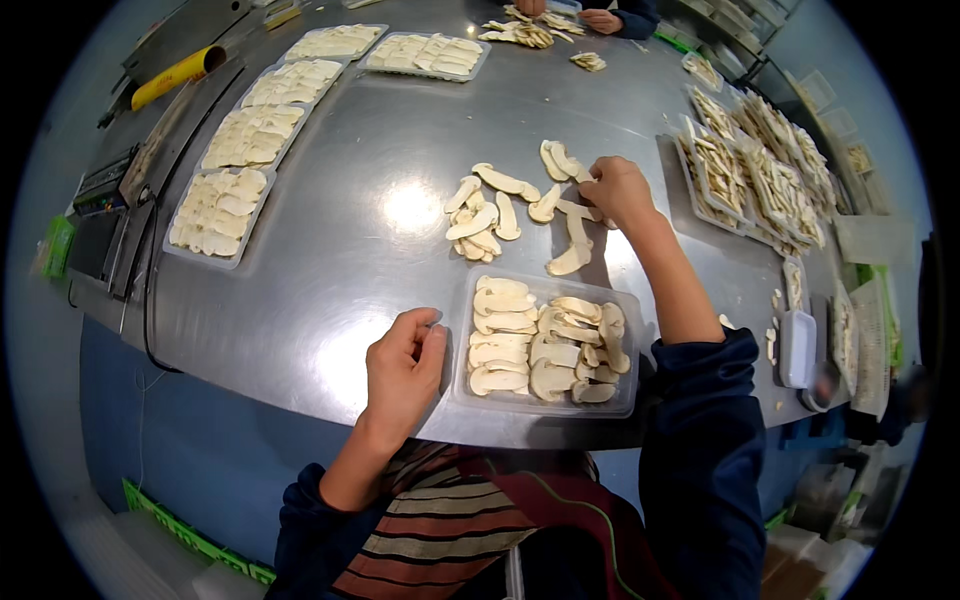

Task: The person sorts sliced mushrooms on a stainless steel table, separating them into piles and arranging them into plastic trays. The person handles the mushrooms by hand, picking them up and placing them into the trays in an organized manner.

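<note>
My left hand rests just left of a clear plastic tray, fingers loosely curled, thumb slightly apart, holding nothing. Inside that tray, pale mushroom slices lie stacked in rows, the right-hand ones less even. Beyond it, my right hand reaches over loose mushroom slices on the steel table. Its fingertips touch the ends of slices, one running under the hand; whether they grip one is hidden. A small heap of slices lies to the left of these, with a long slice at its top.
Several filled trays line the table's left side, with another filled tray at the back. Stacked trays of slices stand at right, near an empty white tray. Another person's hand is at the far edge, by a mushroom pile.
</note>
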{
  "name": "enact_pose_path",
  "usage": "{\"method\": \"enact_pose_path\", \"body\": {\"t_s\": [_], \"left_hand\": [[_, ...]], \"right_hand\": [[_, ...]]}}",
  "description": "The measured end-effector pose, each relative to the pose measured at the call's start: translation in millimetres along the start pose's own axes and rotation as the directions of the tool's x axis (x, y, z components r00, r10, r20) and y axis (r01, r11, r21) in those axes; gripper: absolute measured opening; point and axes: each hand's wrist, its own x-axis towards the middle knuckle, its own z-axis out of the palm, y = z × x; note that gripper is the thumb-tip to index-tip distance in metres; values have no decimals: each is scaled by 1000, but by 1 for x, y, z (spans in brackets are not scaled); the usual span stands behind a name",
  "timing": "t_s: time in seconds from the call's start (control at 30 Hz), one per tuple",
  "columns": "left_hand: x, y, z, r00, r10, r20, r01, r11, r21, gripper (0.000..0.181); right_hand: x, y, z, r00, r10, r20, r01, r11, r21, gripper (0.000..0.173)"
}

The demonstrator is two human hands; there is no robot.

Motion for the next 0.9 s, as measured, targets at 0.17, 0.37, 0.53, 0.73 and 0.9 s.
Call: {"method": "enact_pose_path", "body": {"t_s": [0.17, 0.37, 0.53, 0.73, 0.9], "left_hand": [[-1, 0, 0, 999, -16, 29, 16, 1000, -3, 19], [-4, 10, -4, 996, -56, 64, 68, 979, -190, 26], [-11, 55, -8, 925, -117, 363, 297, 816, -496, 18], [-8, 57, -4, 882, -279, 379, 430, 804, -411, 17], [-7, 51, -2, 884, -287, 369, 422, 831, -363, 17]], "right_hand": [[-5, 14, 3, 991, -38, -125, 50, 994, 98, 22], [-75, -25, -45, 984, 1, 180, -127, 710, 693, 13], [-164, -78, -54, 808, -328, 489, -149, 689, 709, 7], [-180, -86, -40, 826, -564, 9, 498, 737, 457, 18], [-179, -86, -30, 728, -673, -128, 675, 674, 299, 23]]}}
